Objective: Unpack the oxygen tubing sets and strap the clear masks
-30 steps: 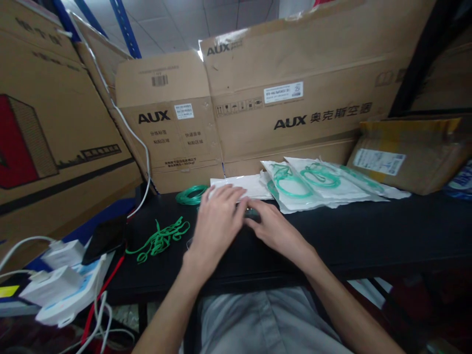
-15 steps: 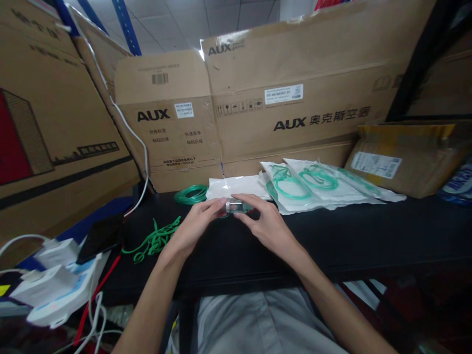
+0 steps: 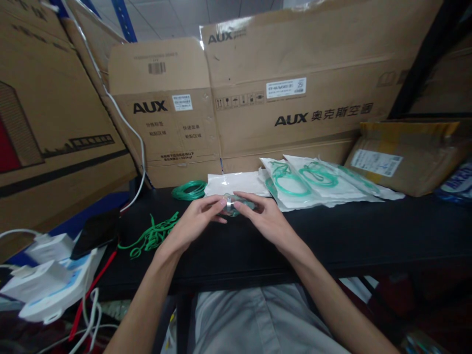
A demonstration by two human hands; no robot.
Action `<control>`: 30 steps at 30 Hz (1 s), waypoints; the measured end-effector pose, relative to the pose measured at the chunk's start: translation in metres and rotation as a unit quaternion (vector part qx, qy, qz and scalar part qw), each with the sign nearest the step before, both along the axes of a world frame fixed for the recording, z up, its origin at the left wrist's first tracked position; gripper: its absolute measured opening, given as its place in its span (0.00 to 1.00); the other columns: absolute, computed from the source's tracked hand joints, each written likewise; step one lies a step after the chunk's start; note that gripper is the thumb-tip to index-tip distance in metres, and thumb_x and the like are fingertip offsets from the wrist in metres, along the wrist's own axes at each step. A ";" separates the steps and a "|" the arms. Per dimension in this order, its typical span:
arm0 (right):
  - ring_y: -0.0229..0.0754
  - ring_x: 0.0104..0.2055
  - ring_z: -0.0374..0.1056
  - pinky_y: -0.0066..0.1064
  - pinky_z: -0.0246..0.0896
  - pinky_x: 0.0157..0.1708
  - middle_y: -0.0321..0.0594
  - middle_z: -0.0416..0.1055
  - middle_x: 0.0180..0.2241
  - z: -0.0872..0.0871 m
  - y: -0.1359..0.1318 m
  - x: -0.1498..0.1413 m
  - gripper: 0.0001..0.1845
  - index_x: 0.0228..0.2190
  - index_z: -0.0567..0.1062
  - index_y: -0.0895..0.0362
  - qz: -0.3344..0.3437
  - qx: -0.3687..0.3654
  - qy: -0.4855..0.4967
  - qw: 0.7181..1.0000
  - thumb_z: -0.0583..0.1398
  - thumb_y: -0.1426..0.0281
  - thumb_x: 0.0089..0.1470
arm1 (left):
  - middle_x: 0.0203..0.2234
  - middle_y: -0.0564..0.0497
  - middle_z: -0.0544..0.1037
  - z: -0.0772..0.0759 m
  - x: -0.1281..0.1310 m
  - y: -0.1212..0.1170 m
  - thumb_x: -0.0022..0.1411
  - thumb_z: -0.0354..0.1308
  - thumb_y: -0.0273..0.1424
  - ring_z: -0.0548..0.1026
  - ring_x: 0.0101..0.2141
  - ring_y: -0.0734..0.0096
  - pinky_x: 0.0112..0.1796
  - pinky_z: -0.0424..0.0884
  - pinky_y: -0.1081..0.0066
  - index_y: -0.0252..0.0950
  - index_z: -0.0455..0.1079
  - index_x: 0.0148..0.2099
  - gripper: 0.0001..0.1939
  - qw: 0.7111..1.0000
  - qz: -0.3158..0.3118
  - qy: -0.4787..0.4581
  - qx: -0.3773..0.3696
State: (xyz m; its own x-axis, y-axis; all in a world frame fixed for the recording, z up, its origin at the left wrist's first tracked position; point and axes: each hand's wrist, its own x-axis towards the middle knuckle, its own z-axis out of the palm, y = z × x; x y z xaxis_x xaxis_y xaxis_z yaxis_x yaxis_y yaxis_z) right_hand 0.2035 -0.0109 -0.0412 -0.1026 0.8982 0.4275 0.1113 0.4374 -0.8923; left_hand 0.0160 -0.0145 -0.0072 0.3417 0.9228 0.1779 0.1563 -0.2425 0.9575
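The left hand [image 3: 193, 216] and the right hand [image 3: 267, 216] hold one small, see-through thing [image 3: 231, 206] with a shiny band around it. It sits between the two hands, over the black counter [image 3: 332, 241]. The left fingers pinch its left end, with the thumb on the near side. The right fingers curl around its right end, and the right thumb presses near the band. Some right fingertips are hidden.

Just past the fingers is a flat white packet [image 3: 236, 185]. A green ring of tube [image 3: 189, 190] lies beyond the left fingers, a bit to their left. A messy green strap [image 3: 153, 236] lies to the left of the left hand. Past the right fingers, on their right, are white packs with green tubes [image 3: 291, 184]. Farther right of them sits a brown box [image 3: 398, 164] with a white label.
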 end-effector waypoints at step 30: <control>0.46 0.51 0.74 0.34 0.66 0.53 0.39 0.80 0.46 -0.002 -0.001 -0.003 0.14 0.44 0.82 0.54 0.031 0.030 -0.003 0.999 0.64 0.65 0.57 | 0.31 0.48 0.82 -0.004 -0.005 0.002 0.64 0.60 0.44 0.78 0.23 0.70 0.26 0.75 0.72 0.33 0.74 0.51 0.21 0.985 0.013 0.149 0.088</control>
